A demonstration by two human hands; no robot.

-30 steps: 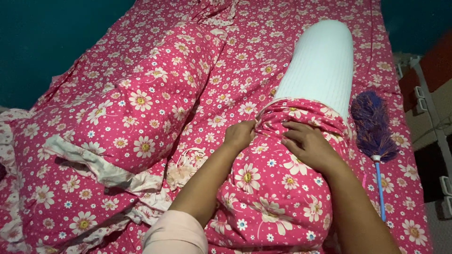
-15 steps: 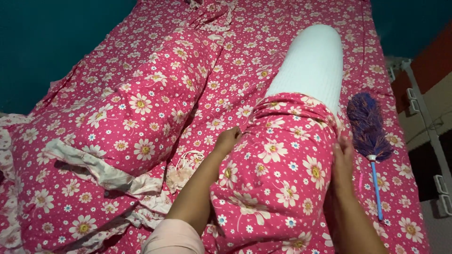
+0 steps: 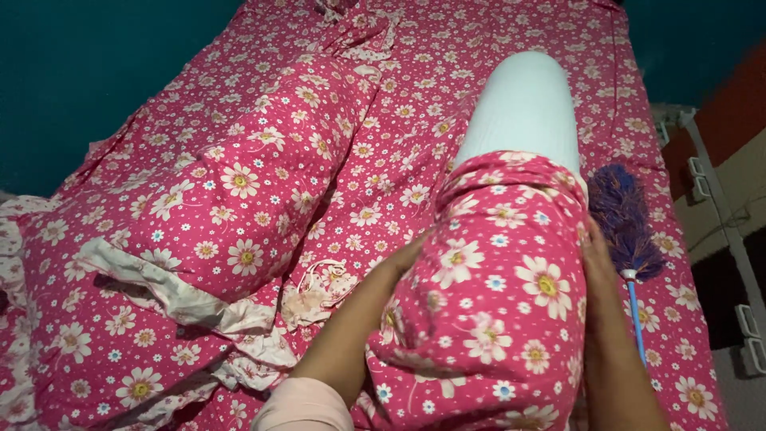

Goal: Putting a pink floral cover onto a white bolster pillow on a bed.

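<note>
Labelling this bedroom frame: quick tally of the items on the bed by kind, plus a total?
White ribbed bolster, half inside a pink floral cover gripped by left hand and right hand: 1
Fully covered pink floral bolster: 1
Pink floral pillow with a pale frill: 1
Purple feather duster with a blue handle: 1
Total: 4

I count two long bolsters: one fully covered in pink floral fabric (image 3: pixel 247 183), one white ribbed bolster (image 3: pixel 523 104) half inside its pink floral cover (image 3: pixel 487 279). One purple feather duster (image 3: pixel 626 219). One bed (image 3: pixel 662 104).
</note>
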